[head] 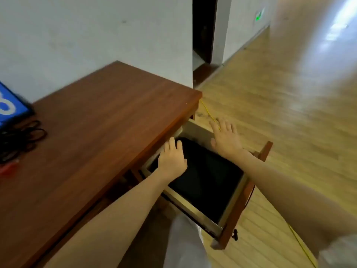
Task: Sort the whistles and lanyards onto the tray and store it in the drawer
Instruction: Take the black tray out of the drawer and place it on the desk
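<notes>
A black tray (208,176) lies inside the pulled-out wooden drawer (239,211) at the right end of the brown desk (92,136). My left hand (172,161) rests on the tray's left edge, fingers bent over it toward the desk. My right hand (225,138) hovers flat with spread fingers over the drawer's far wall. A tangle of black lanyards (21,139) lies on the desk at the far left, with something red (8,168) beside it. No whistle shape can be made out.
A blue board with white markings (9,105) sits at the desk's left edge against the white wall. Wooden floor spreads to the right, crossed by a thin yellow line (209,115). A dark doorway (204,29) opens behind the desk.
</notes>
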`<state>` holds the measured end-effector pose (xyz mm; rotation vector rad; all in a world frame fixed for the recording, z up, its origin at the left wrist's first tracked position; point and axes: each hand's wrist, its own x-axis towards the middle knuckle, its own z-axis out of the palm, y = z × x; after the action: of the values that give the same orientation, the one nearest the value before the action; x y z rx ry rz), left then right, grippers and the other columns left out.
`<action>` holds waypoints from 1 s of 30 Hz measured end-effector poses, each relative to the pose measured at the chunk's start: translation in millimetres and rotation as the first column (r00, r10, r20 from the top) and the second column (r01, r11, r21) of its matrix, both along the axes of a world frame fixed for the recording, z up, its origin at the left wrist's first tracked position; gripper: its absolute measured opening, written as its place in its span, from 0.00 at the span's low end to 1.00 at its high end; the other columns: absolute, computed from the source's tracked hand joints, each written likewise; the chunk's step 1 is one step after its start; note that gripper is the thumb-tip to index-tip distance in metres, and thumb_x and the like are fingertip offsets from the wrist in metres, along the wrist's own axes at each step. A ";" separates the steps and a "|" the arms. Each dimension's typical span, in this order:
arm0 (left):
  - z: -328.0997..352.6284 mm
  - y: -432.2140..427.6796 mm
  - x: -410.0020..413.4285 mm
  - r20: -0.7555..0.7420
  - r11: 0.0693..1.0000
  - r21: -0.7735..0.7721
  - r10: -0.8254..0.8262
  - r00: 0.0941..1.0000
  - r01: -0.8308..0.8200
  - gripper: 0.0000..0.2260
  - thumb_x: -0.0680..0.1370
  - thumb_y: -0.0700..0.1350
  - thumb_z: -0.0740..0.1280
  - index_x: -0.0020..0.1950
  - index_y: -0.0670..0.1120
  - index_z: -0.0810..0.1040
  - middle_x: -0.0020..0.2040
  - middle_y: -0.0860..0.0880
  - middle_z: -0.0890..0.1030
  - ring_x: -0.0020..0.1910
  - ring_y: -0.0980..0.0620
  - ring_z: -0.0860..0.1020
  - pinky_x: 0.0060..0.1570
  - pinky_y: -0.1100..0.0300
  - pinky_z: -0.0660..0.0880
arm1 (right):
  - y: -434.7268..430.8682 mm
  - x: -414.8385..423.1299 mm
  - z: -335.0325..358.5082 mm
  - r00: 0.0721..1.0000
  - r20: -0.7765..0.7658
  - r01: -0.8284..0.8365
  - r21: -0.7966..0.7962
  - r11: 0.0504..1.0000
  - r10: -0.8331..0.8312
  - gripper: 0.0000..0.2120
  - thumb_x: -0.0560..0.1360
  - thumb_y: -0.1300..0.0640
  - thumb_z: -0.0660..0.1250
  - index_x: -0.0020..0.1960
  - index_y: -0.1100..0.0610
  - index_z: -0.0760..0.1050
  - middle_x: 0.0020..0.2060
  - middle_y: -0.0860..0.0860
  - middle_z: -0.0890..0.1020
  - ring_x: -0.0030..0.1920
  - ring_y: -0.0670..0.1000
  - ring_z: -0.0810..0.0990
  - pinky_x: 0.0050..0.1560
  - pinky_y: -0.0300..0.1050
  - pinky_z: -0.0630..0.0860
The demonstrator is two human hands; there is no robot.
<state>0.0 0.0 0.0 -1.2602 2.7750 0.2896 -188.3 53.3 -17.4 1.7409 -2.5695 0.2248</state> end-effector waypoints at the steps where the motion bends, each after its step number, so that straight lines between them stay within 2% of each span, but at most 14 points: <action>1: -9.2 0.0 -2.5 0.045 0.998 0.062 0.011 0.999 -0.014 0.29 0.79 0.50 0.61 0.75 0.42 0.54 0.76 0.40 0.53 0.74 0.41 0.56 0.68 0.50 0.64 | -0.6 -2.9 -8.3 1.000 -0.006 0.012 0.066 0.998 -0.012 0.29 0.75 0.57 0.61 0.74 0.57 0.55 0.73 0.60 0.58 0.74 0.60 0.54 0.73 0.58 0.53; 5: -46.0 -9.9 -8.9 0.167 0.960 0.262 0.061 0.984 -0.104 0.27 0.79 0.50 0.61 0.74 0.42 0.55 0.73 0.41 0.56 0.70 0.41 0.62 0.61 0.49 0.69 | -4.9 -15.5 -46.8 0.998 0.063 -0.042 0.271 0.962 0.026 0.28 0.77 0.54 0.59 0.74 0.58 0.54 0.72 0.60 0.59 0.73 0.61 0.56 0.72 0.57 0.56; 8: -67.6 -17.7 -14.1 0.302 0.920 0.353 0.058 0.952 -0.169 0.27 0.79 0.50 0.61 0.74 0.41 0.55 0.73 0.39 0.58 0.69 0.39 0.62 0.62 0.48 0.68 | -8.9 -24.2 -71.3 0.993 0.114 -0.034 0.380 0.924 -0.011 0.26 0.78 0.53 0.60 0.73 0.58 0.57 0.71 0.60 0.61 0.72 0.61 0.59 0.70 0.57 0.60; 12: -97.7 -22.4 -18.1 0.542 0.910 0.346 0.003 0.841 -0.227 0.26 0.79 0.48 0.58 0.74 0.39 0.57 0.70 0.38 0.65 0.68 0.38 0.66 0.65 0.48 0.65 | -17.6 -28.8 -104.5 0.980 0.171 0.003 0.503 0.864 -0.103 0.27 0.77 0.51 0.62 0.72 0.58 0.58 0.69 0.59 0.64 0.70 0.61 0.62 0.67 0.57 0.64; 14: -111.2 -21.2 -21.1 0.600 0.894 0.356 0.005 0.800 -0.273 0.26 0.78 0.46 0.58 0.74 0.38 0.58 0.69 0.39 0.68 0.67 0.39 0.68 0.66 0.48 0.64 | -24.5 -30.4 -117.3 0.974 0.185 0.009 0.540 0.841 -0.130 0.29 0.77 0.51 0.62 0.73 0.58 0.55 0.70 0.59 0.64 0.70 0.61 0.62 0.67 0.58 0.64; 16: -121.2 -20.7 -24.0 0.614 0.855 0.395 0.028 0.789 -0.337 0.27 0.78 0.44 0.58 0.74 0.36 0.55 0.70 0.39 0.67 0.67 0.39 0.68 0.67 0.48 0.66 | -30.9 -32.2 -127.8 0.972 0.186 0.015 0.566 0.824 -0.145 0.31 0.77 0.52 0.62 0.75 0.57 0.53 0.71 0.60 0.62 0.71 0.62 0.61 0.68 0.59 0.62; 20: -141.4 -23.2 -28.1 0.606 0.757 0.450 0.131 0.785 -0.474 0.33 0.78 0.44 0.57 0.75 0.33 0.41 0.72 0.36 0.64 0.67 0.38 0.67 0.66 0.48 0.68 | -36.5 -36.7 -144.8 0.969 0.177 0.030 0.612 0.790 -0.174 0.34 0.77 0.54 0.62 0.77 0.55 0.47 0.74 0.60 0.58 0.72 0.62 0.59 0.69 0.61 0.61; 23: -149.9 -28.2 -31.5 0.605 0.714 0.450 0.198 0.771 -0.537 0.33 0.80 0.45 0.56 0.75 0.32 0.39 0.72 0.34 0.62 0.68 0.36 0.66 0.65 0.47 0.68 | -36.9 -40.8 -154.6 0.967 0.175 0.035 0.625 0.780 -0.184 0.35 0.78 0.54 0.61 0.77 0.55 0.44 0.73 0.60 0.58 0.72 0.63 0.60 0.69 0.61 0.62; 27: -154.8 -29.6 -34.7 0.619 0.625 0.472 0.268 0.739 -0.622 0.31 0.80 0.46 0.54 0.75 0.32 0.43 0.72 0.32 0.60 0.69 0.35 0.64 0.68 0.47 0.66 | -35.9 -41.2 -162.1 0.952 0.223 0.043 0.578 0.815 -0.209 0.33 0.79 0.50 0.58 0.77 0.54 0.44 0.74 0.61 0.57 0.72 0.63 0.59 0.69 0.60 0.61; 29: -164.3 -32.6 -37.5 0.634 0.576 0.504 0.259 0.728 -0.644 0.29 0.79 0.46 0.59 0.75 0.34 0.53 0.72 0.35 0.64 0.69 0.37 0.67 0.67 0.48 0.67 | -36.5 -40.8 -164.5 0.955 0.218 0.043 0.567 0.823 -0.200 0.32 0.80 0.50 0.57 0.77 0.52 0.43 0.74 0.62 0.57 0.72 0.64 0.59 0.69 0.60 0.62; 30: -164.7 -32.5 -39.8 0.595 0.530 0.537 0.313 0.740 -0.656 0.28 0.78 0.44 0.61 0.74 0.36 0.58 0.71 0.36 0.66 0.68 0.38 0.68 0.67 0.48 0.68 | -36.7 -40.5 -164.9 0.958 0.207 0.048 0.571 0.820 -0.200 0.32 0.80 0.51 0.56 0.77 0.51 0.43 0.73 0.62 0.57 0.71 0.65 0.59 0.68 0.60 0.62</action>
<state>-39.8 -32.5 -164.7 -1.5740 1.5502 0.9146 -228.8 16.6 -182.3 1.7715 -3.1695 -0.3854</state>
